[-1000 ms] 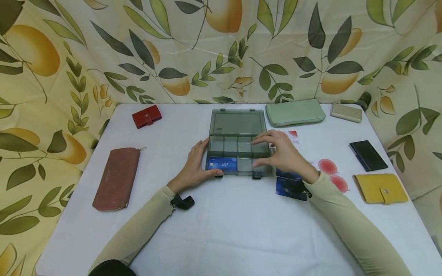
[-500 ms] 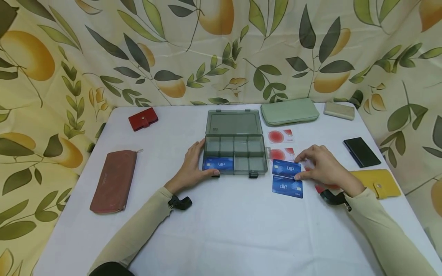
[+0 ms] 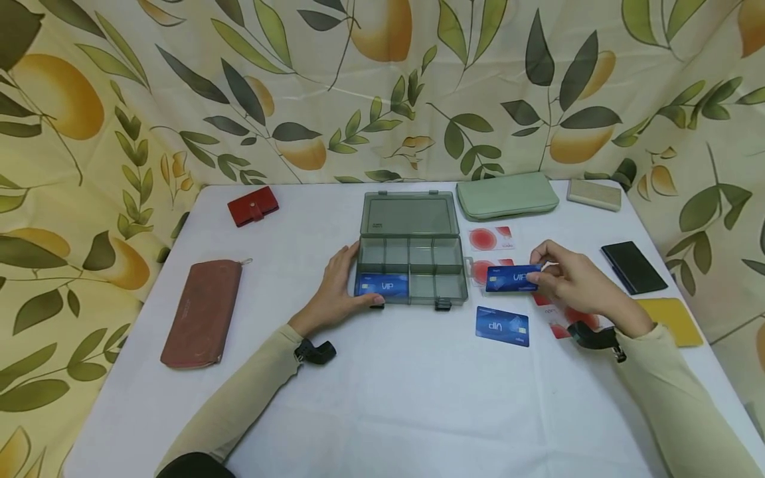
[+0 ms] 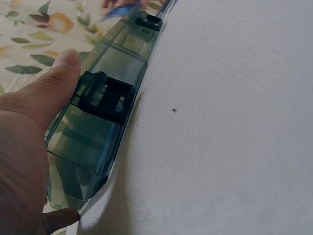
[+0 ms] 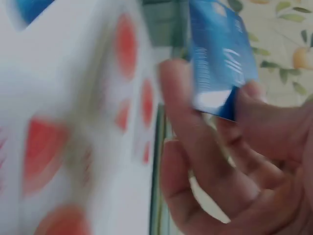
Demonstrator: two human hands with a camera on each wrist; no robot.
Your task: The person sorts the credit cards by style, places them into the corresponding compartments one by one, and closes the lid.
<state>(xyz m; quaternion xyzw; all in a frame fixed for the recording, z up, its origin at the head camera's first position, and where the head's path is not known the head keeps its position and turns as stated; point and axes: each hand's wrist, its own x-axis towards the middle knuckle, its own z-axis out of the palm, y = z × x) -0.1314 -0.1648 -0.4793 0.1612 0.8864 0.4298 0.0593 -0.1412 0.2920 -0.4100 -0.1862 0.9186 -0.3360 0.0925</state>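
A clear grey compartment box (image 3: 412, 265) lies open on the white table (image 3: 382, 385), its lid flat behind it; a blue VIP card (image 3: 382, 286) sits in its front-left compartment. My left hand (image 3: 337, 289) grips the box's left front corner, thumb along the front wall (image 4: 93, 117) by a black latch (image 4: 105, 98). My right hand (image 3: 568, 279) pinches another blue VIP card (image 3: 512, 278) (image 5: 220, 58) lifted just right of the box. A third blue card (image 3: 502, 325) lies on the table below it.
White cards with red circles (image 3: 490, 238) lie right of the box, some under my right hand. Around the table: a red card holder (image 3: 254, 203), brown pouch (image 3: 200, 312), green wallet (image 3: 508, 195), beige case (image 3: 594, 194), black case (image 3: 633, 267), yellow wallet (image 3: 672, 318). Leaf-print cloth hangs behind.
My right hand left the box, went right to the blue cards and picked the upper one up off the table. The left hand stayed on the box.
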